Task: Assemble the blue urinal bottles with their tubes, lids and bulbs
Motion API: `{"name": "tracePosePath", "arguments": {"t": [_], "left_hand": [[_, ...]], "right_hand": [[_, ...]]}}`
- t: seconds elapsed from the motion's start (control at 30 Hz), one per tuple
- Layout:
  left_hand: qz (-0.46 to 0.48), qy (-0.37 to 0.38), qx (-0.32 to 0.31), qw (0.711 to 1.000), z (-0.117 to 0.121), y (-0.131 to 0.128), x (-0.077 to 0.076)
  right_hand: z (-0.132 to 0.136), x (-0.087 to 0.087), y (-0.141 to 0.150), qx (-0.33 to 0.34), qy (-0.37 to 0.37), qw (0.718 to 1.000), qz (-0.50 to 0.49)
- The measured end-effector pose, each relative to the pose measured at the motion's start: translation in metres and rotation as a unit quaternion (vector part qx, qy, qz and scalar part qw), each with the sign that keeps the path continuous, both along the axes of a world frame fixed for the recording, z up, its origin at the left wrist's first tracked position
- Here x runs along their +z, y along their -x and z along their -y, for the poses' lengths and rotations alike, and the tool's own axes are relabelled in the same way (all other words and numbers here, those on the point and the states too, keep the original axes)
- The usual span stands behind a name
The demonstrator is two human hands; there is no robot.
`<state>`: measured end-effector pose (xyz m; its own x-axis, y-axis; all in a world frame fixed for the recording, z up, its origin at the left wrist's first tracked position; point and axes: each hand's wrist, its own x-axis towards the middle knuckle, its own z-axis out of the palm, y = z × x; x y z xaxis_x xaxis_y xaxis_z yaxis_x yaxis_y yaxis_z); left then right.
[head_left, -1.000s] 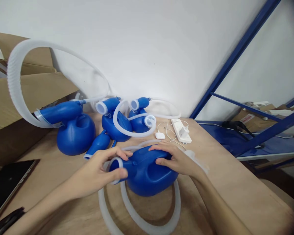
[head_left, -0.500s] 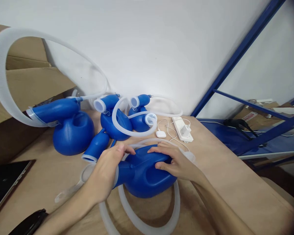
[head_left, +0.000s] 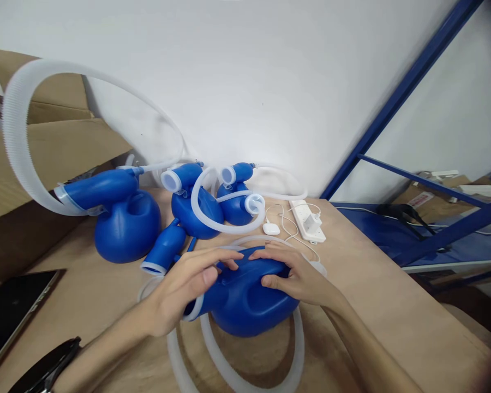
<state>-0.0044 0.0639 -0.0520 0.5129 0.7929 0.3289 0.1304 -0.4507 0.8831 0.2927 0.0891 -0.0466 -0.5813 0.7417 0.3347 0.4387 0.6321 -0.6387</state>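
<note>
A blue plastic urinal bottle [head_left: 253,314] lies on its side in front of me, its wide neck with a white rim pointing left. My right hand [head_left: 297,275] grips it by the handle, fingers over the top and thumb at the handle opening. Above the neck, my left hand [head_left: 184,286] is open with fingers stretched out; whether its fingertips touch the plastic I cannot tell. A translucent corrugated hose [head_left: 229,371] loops around and under the bottle. Partly behind my left wrist is a translucent cap [head_left: 145,287].
Several more blue bottles [head_left: 126,234] with hoses stand along the wall; a loose blue neck piece [head_left: 166,248] lies nearby. A power strip [head_left: 309,221] and white earbud case [head_left: 271,228] sit behind. Left are a cardboard box [head_left: 57,147] and a dark tablet [head_left: 16,305]. A blue rack [head_left: 396,101] stands right.
My left hand has lifted off the neck's rim and opened, its fingers now stretched right over the bottle. My right hand stays on the handle. The view has shifted slightly.
</note>
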Motion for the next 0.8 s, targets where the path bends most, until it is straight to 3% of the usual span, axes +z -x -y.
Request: {"name": "tracePosePath", "arguments": {"t": [0.07,0.13,0.27,0.33,0.37,0.43,0.57,0.67,0.8], "left_hand": [[0.039,0.072,0.01,0.997,0.002,-0.002,0.005],[0.042,0.092,0.061,0.993,0.006,-0.001,0.01],[-0.042,0.016,0.206,0.978,0.02,0.025,0.009],[-0.127,-0.043,0.244,0.96,0.027,0.048,0.003],[-0.177,-0.074,0.241,0.951,0.031,0.059,-0.002],[-0.279,-0.144,0.285,0.905,0.039,0.08,-0.013],[-0.395,-0.172,0.325,0.842,0.054,0.111,-0.042],[-0.43,-0.126,0.301,0.842,0.063,0.132,-0.067],[-0.432,-0.121,0.274,0.851,0.069,0.163,-0.097]], "right_hand": [[0.001,0.0,0.0,-0.005,0.01,1.0,0.006],[0.003,0.0,-0.001,-0.01,0.009,1.0,0.015],[0.014,0.002,-0.007,-0.019,-0.008,0.999,0.033],[0.02,0.006,-0.013,-0.025,-0.018,0.999,0.042],[0.023,0.008,-0.016,-0.029,-0.022,0.998,0.043],[0.027,0.013,-0.02,-0.033,-0.026,0.998,0.043],[0.029,0.014,-0.018,-0.048,-0.034,0.998,0.038],[0.026,0.004,-0.009,-0.084,-0.054,0.995,0.028],[0.024,-0.01,0.004,-0.125,-0.094,0.988,0.007]]}}
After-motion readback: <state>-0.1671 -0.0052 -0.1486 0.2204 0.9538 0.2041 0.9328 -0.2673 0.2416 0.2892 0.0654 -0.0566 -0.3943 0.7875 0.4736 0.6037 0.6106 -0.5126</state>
